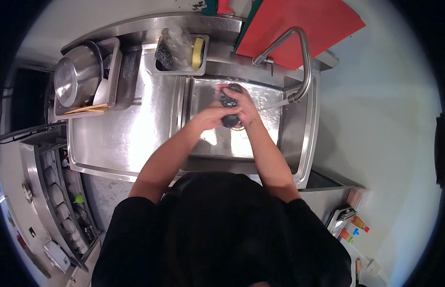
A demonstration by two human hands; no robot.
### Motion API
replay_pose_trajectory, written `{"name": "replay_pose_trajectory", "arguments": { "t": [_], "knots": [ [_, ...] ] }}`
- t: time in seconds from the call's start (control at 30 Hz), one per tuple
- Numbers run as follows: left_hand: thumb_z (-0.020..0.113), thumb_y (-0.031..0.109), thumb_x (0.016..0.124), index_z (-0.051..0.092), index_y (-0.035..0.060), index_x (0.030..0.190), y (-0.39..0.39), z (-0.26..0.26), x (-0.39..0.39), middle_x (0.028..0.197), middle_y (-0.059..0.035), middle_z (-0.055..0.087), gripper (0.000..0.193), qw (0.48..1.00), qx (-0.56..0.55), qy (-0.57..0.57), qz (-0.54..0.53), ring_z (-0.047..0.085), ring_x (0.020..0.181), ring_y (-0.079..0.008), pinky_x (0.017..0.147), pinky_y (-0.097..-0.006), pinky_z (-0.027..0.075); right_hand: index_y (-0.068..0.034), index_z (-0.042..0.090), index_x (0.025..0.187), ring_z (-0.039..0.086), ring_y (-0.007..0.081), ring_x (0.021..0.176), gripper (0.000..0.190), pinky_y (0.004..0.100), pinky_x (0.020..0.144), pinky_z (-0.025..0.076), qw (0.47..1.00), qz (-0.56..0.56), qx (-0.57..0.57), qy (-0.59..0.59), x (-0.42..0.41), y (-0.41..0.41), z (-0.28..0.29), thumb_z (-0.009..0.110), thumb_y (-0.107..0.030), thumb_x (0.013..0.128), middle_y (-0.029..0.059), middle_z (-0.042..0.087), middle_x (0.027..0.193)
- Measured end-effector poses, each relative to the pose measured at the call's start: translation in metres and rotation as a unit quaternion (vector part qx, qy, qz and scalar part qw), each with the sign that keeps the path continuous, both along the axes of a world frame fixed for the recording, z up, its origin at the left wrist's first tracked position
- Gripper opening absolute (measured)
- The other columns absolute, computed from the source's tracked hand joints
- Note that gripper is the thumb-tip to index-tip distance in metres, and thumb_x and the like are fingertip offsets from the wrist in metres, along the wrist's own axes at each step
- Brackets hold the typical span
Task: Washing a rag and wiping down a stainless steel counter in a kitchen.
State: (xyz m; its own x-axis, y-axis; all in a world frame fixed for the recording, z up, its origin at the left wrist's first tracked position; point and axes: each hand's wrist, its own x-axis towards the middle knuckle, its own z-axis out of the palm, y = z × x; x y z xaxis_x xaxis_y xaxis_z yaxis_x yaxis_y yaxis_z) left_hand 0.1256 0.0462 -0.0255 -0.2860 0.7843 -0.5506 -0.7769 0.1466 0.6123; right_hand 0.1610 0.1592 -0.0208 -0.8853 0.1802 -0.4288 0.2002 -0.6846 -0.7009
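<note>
Both hands are over the basin of a stainless steel sink [204,104]. Between them is a dark, wet, shiny object [229,100], whose kind I cannot tell. My left hand [212,116] grips its lower part from the left. My right hand [245,104] holds it from the right, with fingers around its upper part. Something pink or red shows beside the fingers at the upper left of the object. Water runs from the curved metal faucet [307,64] towards my right hand and wrist. Water splashes on the basin floor, and a ring shape partly shows under my hands.
Behind the basin, a metal tray [179,73] holds a clear bottle [178,48], a yellow sponge [198,53] and a dark scourer [164,57]. A rack [115,71] with a steel pot [77,79] and chopsticks stands left. Red cutting boards [330,25] lean behind the faucet.
</note>
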Motion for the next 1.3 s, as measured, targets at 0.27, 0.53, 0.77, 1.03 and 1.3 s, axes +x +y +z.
{"name": "replay_pose_trajectory", "arguments": {
  "t": [0.27, 0.53, 0.77, 1.03, 1.3],
  "knots": [
    [0.059, 0.009, 0.08, 0.049, 0.0049, 0.09, -0.066, -0.06, 0.016, 0.068, -0.0051, 0.053, 0.014, 0.973, -0.198, 0.07, -0.092, 0.045, 0.045, -0.0106, 0.03, -0.0262, 0.027, -0.004, 0.062, 0.075, 0.05, 0.0123, 0.056, 0.031, 0.0293, 0.052, 0.041, 0.942, 0.153, 0.265, -0.136, -0.009, -0.071, -0.065, 0.061, -0.034, 0.081, 0.0048, 0.056, 0.063],
    [0.064, 0.031, 0.074, 0.054, 0.0022, 0.082, 0.006, -0.069, 0.062, 0.056, -0.0052, 0.053, 0.031, 0.922, -0.225, 0.29, -0.12, 0.05, 0.042, -0.0155, 0.032, -0.0286, 0.032, -0.004, 0.061, 0.081, 0.054, 0.0116, 0.07, 0.032, 0.027, 0.064, 0.042, 0.944, 0.157, 0.266, -0.113, 0.031, 0.013, -0.065, 0.058, -0.036, 0.082, 0.0032, 0.059, 0.074],
    [0.049, 0.058, 0.078, 0.06, 0.0032, 0.096, 0.016, -0.033, 0.012, 0.07, -0.0115, 0.061, 0.059, 0.87, -0.32, 0.317, -0.199, 0.059, 0.049, -0.0185, 0.034, -0.0273, 0.042, 0.003, 0.06, 0.089, 0.06, 0.0192, 0.08, 0.036, 0.0304, 0.074, 0.049, 0.99, 0.082, 0.064, -0.095, 0.036, 0.093, 0.031, 0.051, -0.033, 0.087, 0.0123, 0.062, 0.084],
    [0.034, 0.035, 0.085, 0.059, 0.0005, 0.103, 0.071, -0.015, 0.021, 0.107, -0.0227, 0.056, 0.046, 0.743, -0.309, 0.508, -0.307, 0.052, 0.104, -0.0366, 0.09, -0.0432, 0.039, 0.001, 0.06, 0.083, 0.062, 0.0197, 0.063, 0.028, 0.0301, 0.058, 0.05, 0.976, 0.205, 0.018, -0.068, 0.093, 0.104, 0.009, 0.055, -0.026, 0.083, 0.009, 0.063, 0.076],
    [0.044, 0.025, 0.081, 0.058, 0.003, 0.098, 0.125, 0.014, 0.041, 0.095, -0.0213, 0.059, 0.031, 0.523, -0.207, 0.794, -0.229, 0.059, 0.085, -0.037, 0.07, -0.046, 0.048, 0.0, 0.052, 0.114, 0.054, 0.0359, 0.1, 0.051, 0.0388, 0.084, 0.044, 0.645, 0.381, 0.612, -0.252, 0.191, 0.133, -0.033, 0.061, -0.032, 0.076, 0.0239, 0.055, 0.109]
  ]
}}
